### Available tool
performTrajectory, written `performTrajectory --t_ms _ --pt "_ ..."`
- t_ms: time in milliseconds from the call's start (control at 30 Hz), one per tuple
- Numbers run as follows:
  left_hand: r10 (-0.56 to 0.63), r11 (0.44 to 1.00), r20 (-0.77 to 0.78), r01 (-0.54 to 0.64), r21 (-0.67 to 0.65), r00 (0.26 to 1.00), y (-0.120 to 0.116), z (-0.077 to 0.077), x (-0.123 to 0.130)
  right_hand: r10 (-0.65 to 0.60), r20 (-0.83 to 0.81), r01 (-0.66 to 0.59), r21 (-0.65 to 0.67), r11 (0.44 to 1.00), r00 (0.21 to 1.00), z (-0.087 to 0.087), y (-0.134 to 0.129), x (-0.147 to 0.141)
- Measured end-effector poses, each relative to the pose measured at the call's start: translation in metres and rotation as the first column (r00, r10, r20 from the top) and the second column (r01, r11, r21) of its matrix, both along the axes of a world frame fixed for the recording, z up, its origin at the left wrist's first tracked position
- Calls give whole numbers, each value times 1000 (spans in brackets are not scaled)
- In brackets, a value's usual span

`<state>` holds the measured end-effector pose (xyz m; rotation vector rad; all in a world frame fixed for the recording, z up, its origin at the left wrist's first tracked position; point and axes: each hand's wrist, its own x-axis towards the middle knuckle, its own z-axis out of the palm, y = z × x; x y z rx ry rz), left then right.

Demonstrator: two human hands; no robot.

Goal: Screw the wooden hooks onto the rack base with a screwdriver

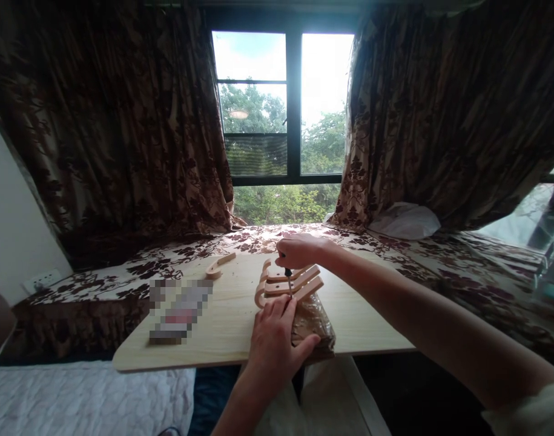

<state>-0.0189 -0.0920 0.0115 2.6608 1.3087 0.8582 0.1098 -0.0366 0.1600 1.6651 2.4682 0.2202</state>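
Pale wood hooks [274,287], 3 side by side, lie atop a brown block [315,325] w/ shiny wrap, nr the front edge of the table [367,330]; curved ends to the L, straight ends to the R; driver [288,273] stands nearly upright over them, dark handle up, thin shaft down by the near hook; R hand [299,249] is curled tight round the handle, fingers closed w/ hardly any gap; L hand [273,327] lies palm down at the block, fingers extended & close together, tips by the near hook & shaft, thumb spread wide to the R; can't tell if those fingers also press the hook; loose hook [224,261] lies farther back on the table, L of the rest; blurred item [181,312] nr table's L end, details hidden; patterned cloth [253,241] runs behind, below window [293,109] & parted curtains [177,133]; white bundle [406,221] back R; pale quilt [90,396] lower L.
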Motion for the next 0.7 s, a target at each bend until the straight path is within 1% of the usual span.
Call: performTrajectory --t_ms 133,233,400,500,633,700 --pt "6 1000 5 -6 7 1000 1 -2 0 39 10 -39 -8 999 999 7 -6 1" --pt "3 1000 2 -3 1 1000 1 -3 1 70 3 -70 -25 997 998 7 -8 2" --pt "5 1000 -9 -5 -2 1000 0 -3 1 21 3 -21 -9 1000 1000 0 -3 4" --pt "7 1000 -9 -7 7 1000 0 -3 0 2 13 -2 -3 1000 1000 3 -4 4" --pt "5 1000 -8 -5 10 1000 1 -4 -1 63 11 -63 -32 998 998 10 -9 0" --pt "5 1000 -8 -5 6 1000 1 -4 0 86 5 -85 -41 996 996 10 -10 -2"
